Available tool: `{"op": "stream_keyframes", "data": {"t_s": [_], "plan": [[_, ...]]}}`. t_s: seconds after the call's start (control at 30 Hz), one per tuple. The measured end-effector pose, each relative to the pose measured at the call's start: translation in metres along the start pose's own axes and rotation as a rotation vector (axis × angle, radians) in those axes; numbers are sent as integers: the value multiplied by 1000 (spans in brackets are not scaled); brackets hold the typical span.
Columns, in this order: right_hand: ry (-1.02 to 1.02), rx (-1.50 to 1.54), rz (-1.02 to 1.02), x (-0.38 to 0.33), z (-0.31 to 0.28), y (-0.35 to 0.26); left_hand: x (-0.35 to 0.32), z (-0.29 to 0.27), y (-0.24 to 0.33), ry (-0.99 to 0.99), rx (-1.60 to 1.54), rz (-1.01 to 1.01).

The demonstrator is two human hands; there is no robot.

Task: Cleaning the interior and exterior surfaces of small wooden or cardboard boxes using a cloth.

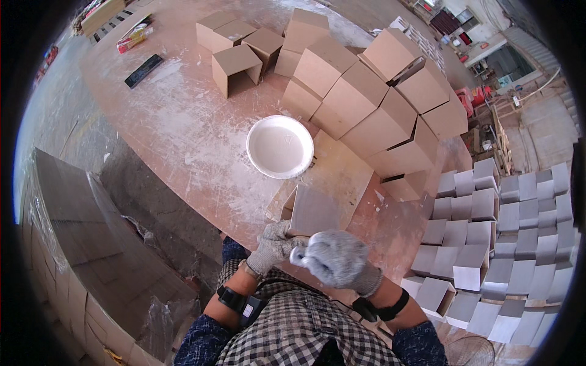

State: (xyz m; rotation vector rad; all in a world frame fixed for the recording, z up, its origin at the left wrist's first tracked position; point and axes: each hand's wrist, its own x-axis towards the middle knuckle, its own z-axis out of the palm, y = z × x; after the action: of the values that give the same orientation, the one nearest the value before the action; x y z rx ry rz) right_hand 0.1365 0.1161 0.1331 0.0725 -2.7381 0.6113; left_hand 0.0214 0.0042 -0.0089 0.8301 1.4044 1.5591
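Note:
A small box (314, 210) lies on a stained board in front of me, its upper face greyish white and its left end open. My left hand (270, 247), in a knitted glove, is closed on the box's near left edge. Just right of it my right hand (337, 259), also gloved, is curled shut close to the box's near edge. Motion smears the right glove, and whatever its fingers hold is hidden. Beyond the box stands a white bowl (279, 175) with whitish liquid in it.
Brown open-ended boxes (357, 97) are stacked at the table's far right. A dark phone-like slab (143, 71) lies far left on the white-smeared table (177, 122). Rows of greyish-white boxes (506, 244) fill the right side. A plastic-wrapped stack (104, 244) stands left of the table.

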Motion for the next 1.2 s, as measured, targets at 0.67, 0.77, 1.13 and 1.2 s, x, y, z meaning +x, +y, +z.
{"op": "stream_keyframes", "data": {"t_s": [0.67, 0.77, 1.13, 1.2], "plan": [[94, -442, 222, -38, 31, 56, -12, -5, 3, -53, -30, -45], [-116, -491, 244, -44, 12, 3, -17, -2, 1, -66, -22, -58], [-158, -639, 163, -3, 16, 45, -19, 0, 3, -29, -77, -104], [-173, -621, 72, -21, 14, 20, -17, 2, 10, -32, -83, -48]]}}
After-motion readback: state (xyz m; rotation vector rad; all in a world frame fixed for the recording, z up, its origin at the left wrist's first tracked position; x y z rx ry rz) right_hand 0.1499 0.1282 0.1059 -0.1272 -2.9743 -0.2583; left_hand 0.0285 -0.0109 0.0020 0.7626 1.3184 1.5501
